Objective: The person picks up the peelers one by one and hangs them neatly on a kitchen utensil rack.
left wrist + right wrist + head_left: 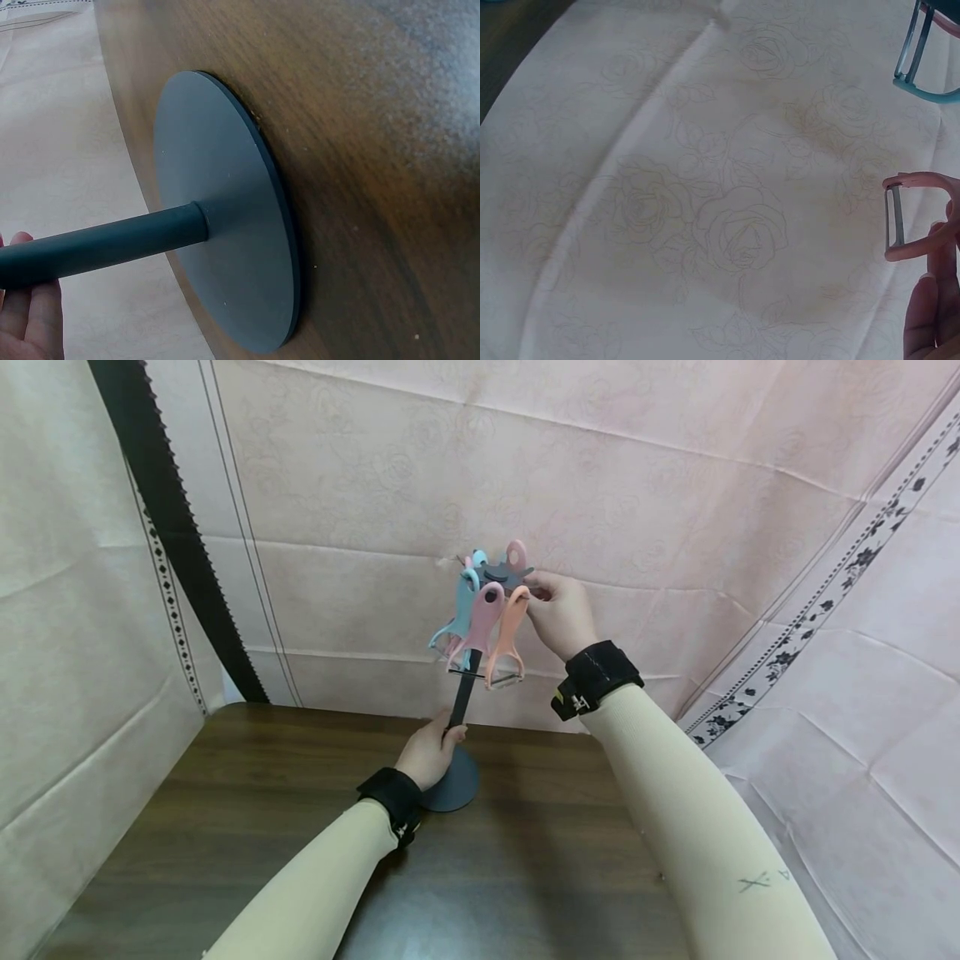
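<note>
Our left hand (429, 752) grips the pole (462, 697), whose base (452, 781) rests on the surface (285, 777); our right hand's (566, 614) fingers pinch the orange peeler (507, 631) at the rack's (498, 575) four o'clock. A loose pinch could drop it; pushing towards nine o'clock could knock the pink peeler (483, 617). With a slack left grip, pole and base might tip.

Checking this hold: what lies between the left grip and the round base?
The left wrist view shows only bare dark pole between the left grip and the round base.
</note>
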The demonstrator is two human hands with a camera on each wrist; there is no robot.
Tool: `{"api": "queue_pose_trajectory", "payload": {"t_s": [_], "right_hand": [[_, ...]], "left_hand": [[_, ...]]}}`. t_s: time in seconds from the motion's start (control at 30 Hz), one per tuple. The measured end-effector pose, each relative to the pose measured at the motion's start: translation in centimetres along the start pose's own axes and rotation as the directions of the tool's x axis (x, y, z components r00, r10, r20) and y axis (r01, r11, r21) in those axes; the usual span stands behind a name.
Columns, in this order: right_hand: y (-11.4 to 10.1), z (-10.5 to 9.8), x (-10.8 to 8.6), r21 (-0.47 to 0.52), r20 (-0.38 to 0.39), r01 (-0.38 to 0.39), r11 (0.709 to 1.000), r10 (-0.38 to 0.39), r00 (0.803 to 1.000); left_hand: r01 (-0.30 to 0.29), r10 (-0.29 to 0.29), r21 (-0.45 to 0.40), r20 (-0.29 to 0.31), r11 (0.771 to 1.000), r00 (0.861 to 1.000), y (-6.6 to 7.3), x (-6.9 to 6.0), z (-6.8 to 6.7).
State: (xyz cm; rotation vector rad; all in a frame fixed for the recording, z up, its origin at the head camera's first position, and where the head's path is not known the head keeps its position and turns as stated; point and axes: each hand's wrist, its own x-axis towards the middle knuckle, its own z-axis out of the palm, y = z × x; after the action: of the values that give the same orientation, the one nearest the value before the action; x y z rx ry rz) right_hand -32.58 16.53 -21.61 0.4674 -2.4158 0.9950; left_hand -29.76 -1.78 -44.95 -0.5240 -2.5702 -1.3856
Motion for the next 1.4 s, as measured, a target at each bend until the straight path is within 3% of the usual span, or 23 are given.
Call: {"api": "queue_pose_trajectory", "payload": {"t_s": [0.4, 0.73, 1.13, 1.4], "right_hand": [[-0.07, 0.29, 0.03, -0.001, 0.014, -0.004, 1.000, 0.004, 1.000], [0.10, 0.48, 0.03, -0.039, 0.014, 0.017, 0.999, -0.017, 1.000], [-0.27, 0.74, -0.17, -0.117, 0.044, -0.004, 0.993, 0.009, 0.999], [0.10, 1.00, -0.60, -0.096, 0.047, -0.005, 0.995, 0.010, 0.999]], "left_hand": [[-0.003, 0.003, -0.001, -0.014, 1.000, 1.000, 0.15, -0.01, 0.01], [0.004, -0.004, -0.006, -0.007, 1.000, 1.000, 0.34, -0.06, -0.07], [0.014, -0.014, -0.009, -0.005, 1.000, 1.000, 0.38, -0.12, -0.17], [0.008, -0.008, -0.014, -0.011, 1.000, 1.000, 0.27, -0.10, -0.07]]}}
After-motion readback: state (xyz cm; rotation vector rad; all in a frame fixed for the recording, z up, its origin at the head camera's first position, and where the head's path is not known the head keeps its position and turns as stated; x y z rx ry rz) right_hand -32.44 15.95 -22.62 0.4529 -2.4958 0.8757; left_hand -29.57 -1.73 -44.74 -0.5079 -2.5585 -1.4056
